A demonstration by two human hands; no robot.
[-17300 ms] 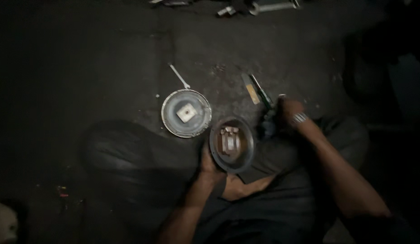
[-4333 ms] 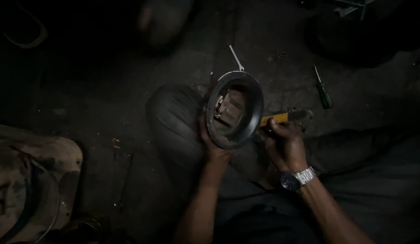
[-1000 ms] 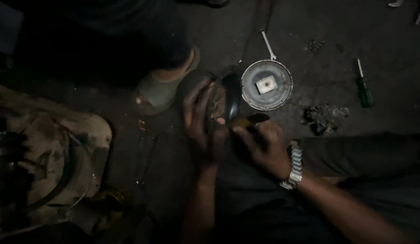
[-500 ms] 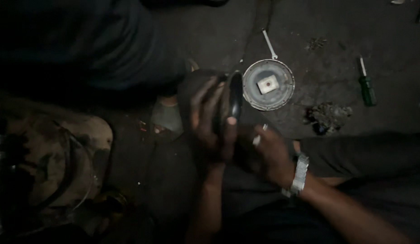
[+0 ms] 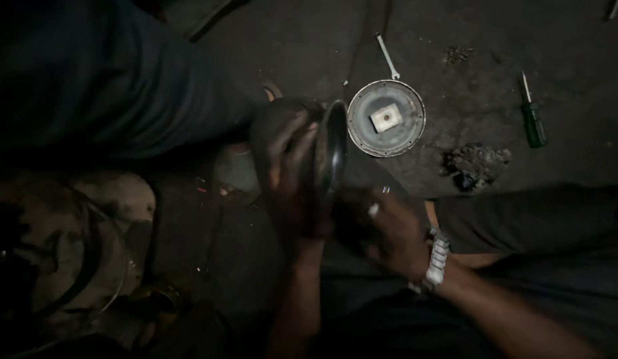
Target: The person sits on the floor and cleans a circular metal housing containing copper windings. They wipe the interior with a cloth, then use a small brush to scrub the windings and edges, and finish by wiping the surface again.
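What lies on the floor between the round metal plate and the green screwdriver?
In the head view, only bare dark floor lies between plate and screwdriver; a debris pile sits lower.

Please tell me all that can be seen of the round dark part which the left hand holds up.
The round dark part is a dished ring or housing, seemingly of dark metal with a dull sheen. It is seen edge-on, so its inside is hidden. The left hand grips it from the left, fingers spread over its back. The right hand, wearing a metal wristwatch, is at its lower edge; whether it touches is unclear. It is held above the dark floor, beside a round grey plate.
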